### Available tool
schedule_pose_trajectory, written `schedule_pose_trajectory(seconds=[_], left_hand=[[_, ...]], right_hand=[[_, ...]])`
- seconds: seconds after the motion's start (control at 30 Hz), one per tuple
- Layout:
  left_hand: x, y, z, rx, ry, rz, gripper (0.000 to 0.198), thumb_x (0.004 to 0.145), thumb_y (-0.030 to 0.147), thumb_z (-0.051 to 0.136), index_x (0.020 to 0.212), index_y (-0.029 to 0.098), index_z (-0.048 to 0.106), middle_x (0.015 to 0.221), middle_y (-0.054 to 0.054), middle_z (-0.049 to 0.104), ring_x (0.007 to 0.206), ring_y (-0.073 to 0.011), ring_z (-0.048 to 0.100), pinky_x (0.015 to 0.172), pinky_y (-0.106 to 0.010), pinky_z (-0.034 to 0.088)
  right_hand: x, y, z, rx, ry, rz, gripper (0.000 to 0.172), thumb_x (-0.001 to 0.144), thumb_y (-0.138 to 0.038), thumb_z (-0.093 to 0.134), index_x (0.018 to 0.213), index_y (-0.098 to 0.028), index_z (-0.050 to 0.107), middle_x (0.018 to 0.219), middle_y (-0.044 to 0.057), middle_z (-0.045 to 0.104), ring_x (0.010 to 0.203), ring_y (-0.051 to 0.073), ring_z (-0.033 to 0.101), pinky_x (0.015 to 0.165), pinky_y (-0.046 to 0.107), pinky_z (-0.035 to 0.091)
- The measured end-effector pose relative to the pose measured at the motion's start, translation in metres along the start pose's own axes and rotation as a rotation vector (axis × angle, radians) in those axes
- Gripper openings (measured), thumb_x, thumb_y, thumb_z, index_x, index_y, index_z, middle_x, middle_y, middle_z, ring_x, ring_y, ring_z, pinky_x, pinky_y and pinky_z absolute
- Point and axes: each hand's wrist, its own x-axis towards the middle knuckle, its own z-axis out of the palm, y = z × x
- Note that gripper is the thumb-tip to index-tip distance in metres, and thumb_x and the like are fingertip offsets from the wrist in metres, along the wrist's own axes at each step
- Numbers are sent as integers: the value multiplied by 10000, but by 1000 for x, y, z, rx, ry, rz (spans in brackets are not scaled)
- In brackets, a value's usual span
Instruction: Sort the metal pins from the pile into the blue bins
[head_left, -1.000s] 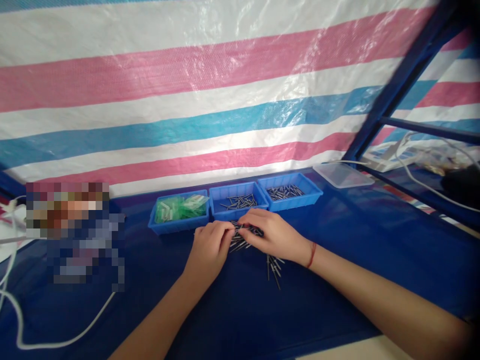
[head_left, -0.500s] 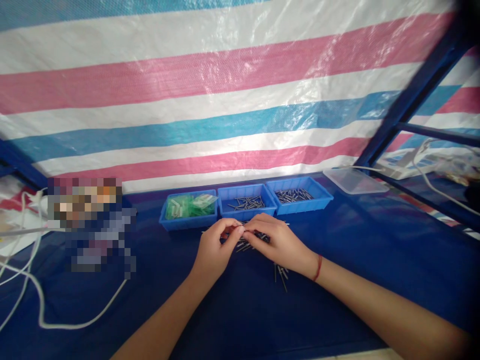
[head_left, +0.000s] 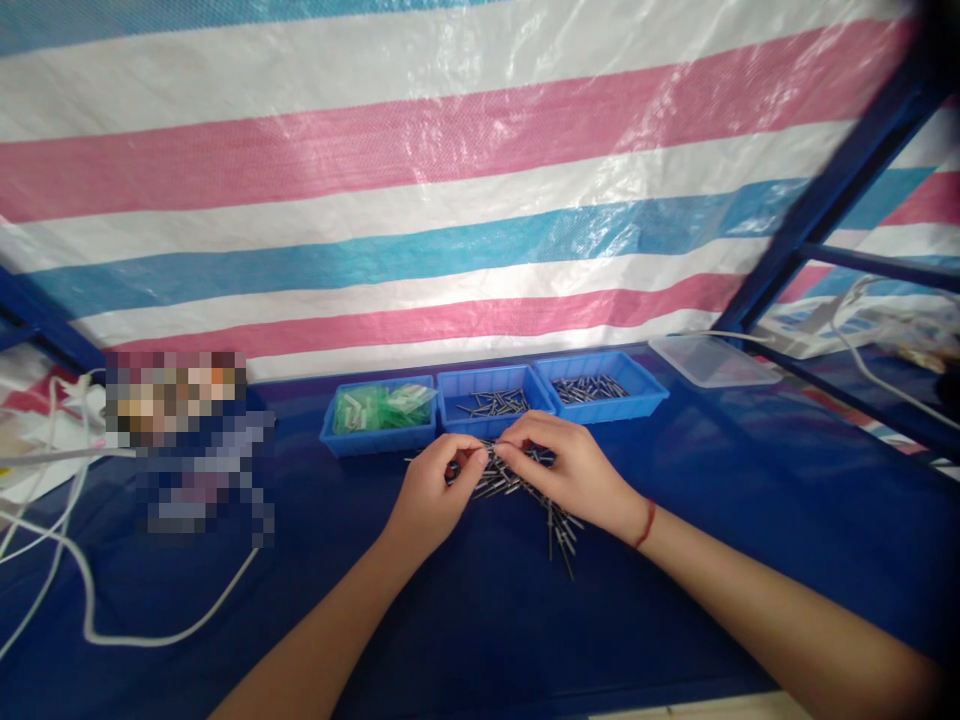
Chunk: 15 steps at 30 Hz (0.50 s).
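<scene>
My left hand (head_left: 435,490) and my right hand (head_left: 566,468) meet over a loose pile of small metal pins (head_left: 517,480) on the blue table (head_left: 712,520). Both hands pinch with thumb and fingers at the pile's top, fingertips almost touching; what each pinch holds is too small to make out. A red string circles my right wrist. More pins (head_left: 561,528) trail toward me beside the right hand. Behind the pile stand three blue trays: the left tray (head_left: 375,435) holds green plastic pieces, the middle tray (head_left: 491,385) and right tray (head_left: 611,380) hold metal pins.
A clear plastic lid or box (head_left: 712,362) lies at the back right by a blue frame post (head_left: 817,200). White cables (head_left: 150,635) loop over the table's left side near a blurred-out patch. A striped tarp (head_left: 450,200) closes off the back.
Both hands have lifted slightly from flat on the pile into a fingertip pinch. The view has shifted a little, so the trays sit further right.
</scene>
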Motion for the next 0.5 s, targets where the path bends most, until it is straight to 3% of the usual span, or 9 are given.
schedule_pose_trajectory(seconds=[0.07, 0.17, 0.33, 0.5], left_hand=[[0, -1, 0, 9, -4, 3, 155, 890, 281, 524, 954, 179, 621, 855, -12, 656, 780, -138, 601, 712, -230, 438], [-1, -3, 1, 25, 2, -11, 185, 886, 282, 533, 1021, 184, 613, 883, -12, 667, 797, -141, 614, 715, -230, 437], [-2, -3, 1, 57, -31, 15, 157, 899, 263, 509, 962, 198, 637, 891, 0, 677, 784, -131, 603, 714, -227, 429], [-3, -3, 1, 120, -46, 55, 152, 891, 243, 510, 923, 197, 651, 850, -8, 677, 782, -144, 598, 729, -250, 427]], right_hand=[[3, 3, -6, -26, 27, 1, 168, 885, -258, 548, 753, -187, 622, 737, 26, 637, 712, 149, 568, 679, 286, 447], [8, 13, -22, -124, 169, 52, 201, 884, -307, 549, 742, -185, 624, 716, 20, 629, 663, 144, 547, 641, 279, 426], [14, 44, -49, -361, 403, 206, 236, 868, -362, 545, 779, -177, 661, 726, 27, 658, 620, 151, 553, 608, 277, 410], [13, 73, -60, -571, 372, 279, 246, 856, -347, 527, 762, -173, 674, 751, 45, 687, 680, 178, 612, 636, 284, 413]])
